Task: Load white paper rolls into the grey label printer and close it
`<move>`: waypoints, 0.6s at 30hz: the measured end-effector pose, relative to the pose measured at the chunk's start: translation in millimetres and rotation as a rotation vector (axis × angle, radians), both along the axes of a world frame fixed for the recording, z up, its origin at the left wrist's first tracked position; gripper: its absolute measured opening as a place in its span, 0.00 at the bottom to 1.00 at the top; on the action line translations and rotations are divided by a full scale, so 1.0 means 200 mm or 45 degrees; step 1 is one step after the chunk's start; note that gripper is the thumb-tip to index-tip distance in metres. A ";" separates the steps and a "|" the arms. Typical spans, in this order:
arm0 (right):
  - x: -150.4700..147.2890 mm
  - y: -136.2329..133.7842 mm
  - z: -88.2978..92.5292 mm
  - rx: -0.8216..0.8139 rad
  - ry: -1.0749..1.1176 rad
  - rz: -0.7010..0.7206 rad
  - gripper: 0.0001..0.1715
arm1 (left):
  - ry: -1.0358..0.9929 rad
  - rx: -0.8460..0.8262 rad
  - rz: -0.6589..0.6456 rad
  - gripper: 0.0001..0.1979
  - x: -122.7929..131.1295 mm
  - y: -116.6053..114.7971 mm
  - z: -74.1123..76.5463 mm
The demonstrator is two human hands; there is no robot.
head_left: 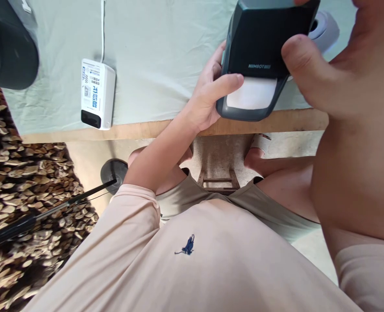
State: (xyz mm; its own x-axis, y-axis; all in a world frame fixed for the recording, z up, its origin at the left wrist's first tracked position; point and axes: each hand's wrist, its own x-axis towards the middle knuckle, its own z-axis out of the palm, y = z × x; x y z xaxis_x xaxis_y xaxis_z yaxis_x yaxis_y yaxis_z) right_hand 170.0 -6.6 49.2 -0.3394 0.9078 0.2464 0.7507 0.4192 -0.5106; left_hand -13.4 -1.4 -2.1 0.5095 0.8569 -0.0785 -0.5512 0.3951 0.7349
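Dark plastic is filling the hands: one NIIMBOT label printer [256, 39] is hanging over the table's wooden edge [140, 131], its top running out of frame. The left hand [209, 89] is curling half closed around its side, thumb lying on one smooth white panel [256, 96]. The right hand [336, 89] is touching it — fingers mostly cropped, grip impossible to tell. One white roll [328, 32] is hiding partly behind; one boxy power bank [105, 95] is resting on wrinkled cloth [153, 52].

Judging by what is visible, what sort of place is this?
Probably a makeshift workspace at a home, perhaps a yard or shed: split firewood is stacked beside a cloth-covered table, where a dark NIIMBOT device is held.
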 end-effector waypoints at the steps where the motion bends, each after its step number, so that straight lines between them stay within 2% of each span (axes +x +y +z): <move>1: 0.00 0.00 0.01 -0.043 -0.016 -0.001 0.36 | -0.076 -0.014 -0.003 0.12 0.00 0.00 0.01; 4: -0.02 0.01 0.05 -0.182 -0.073 -0.008 0.39 | -0.167 -0.106 -0.015 0.09 0.01 -0.01 0.03; 7: -0.04 0.00 0.08 -0.237 -0.114 0.012 0.39 | 0.007 -0.184 -0.007 0.13 0.01 -0.02 0.04; 11: -0.09 -0.03 0.13 -0.260 -0.265 0.010 0.39 | 0.189 -0.079 0.017 0.11 0.00 -0.03 0.03; 18: -0.11 -0.04 0.13 -0.254 -0.246 -0.010 0.36 | 0.157 0.020 -0.008 0.08 -0.01 -0.03 0.03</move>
State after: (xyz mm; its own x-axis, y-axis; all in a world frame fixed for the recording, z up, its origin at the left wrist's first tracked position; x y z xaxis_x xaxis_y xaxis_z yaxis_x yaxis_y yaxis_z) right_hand 148.4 -14.4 75.8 -0.3558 0.9345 -0.0060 0.8450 0.3190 -0.4292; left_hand -14.8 -7.7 3.6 0.5020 0.8555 -0.1274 -0.4541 0.3860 0.8030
